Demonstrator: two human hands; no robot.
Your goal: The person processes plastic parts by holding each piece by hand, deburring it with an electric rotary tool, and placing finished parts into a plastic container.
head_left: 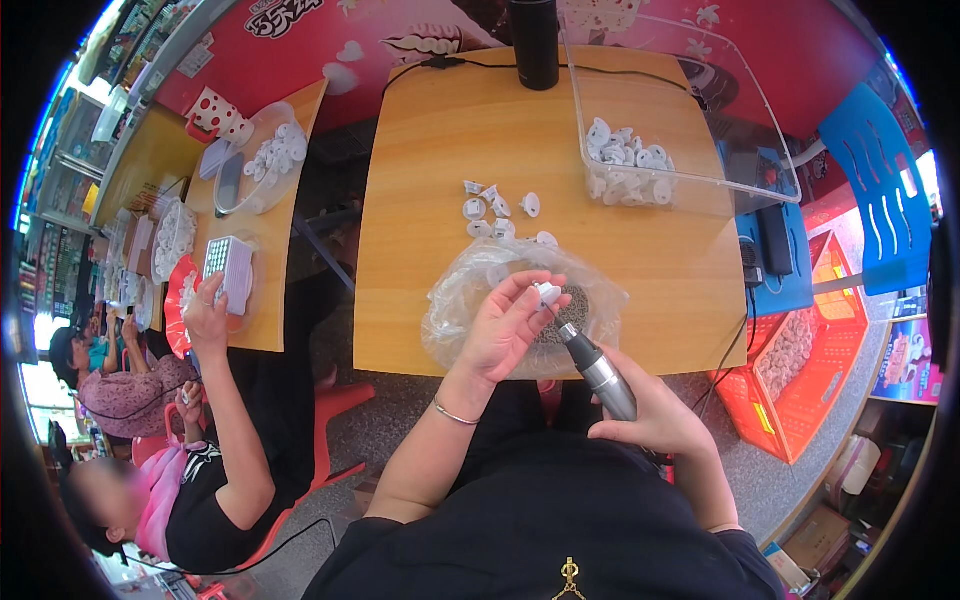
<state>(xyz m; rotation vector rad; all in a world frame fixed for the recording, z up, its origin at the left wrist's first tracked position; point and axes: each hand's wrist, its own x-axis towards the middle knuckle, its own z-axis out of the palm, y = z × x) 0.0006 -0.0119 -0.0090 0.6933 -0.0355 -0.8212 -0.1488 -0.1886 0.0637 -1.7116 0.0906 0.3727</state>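
Above the front of the wooden table, my left hand (508,328) pinches a small white plastic part (547,293) between fingertips and thumb. My right hand (655,408) is wrapped round a grey and black electric screwdriver (606,381), its bit pointing up at the white part. Whether the bit touches the part is too small to tell. Beneath both hands lies an opened clear plastic bag (455,305) with a heap of tiny grey screws (572,322), partly hidden by my left hand. Several loose white plastic parts (490,205) are scattered just beyond the bag.
At the far right of the table (420,150), a clear plastic bin (690,185) holds many white parts. A black cylinder (535,45) and a cable stand at the back. An orange crate (790,370) is on the floor at right. Another person (230,440) works at the left table.
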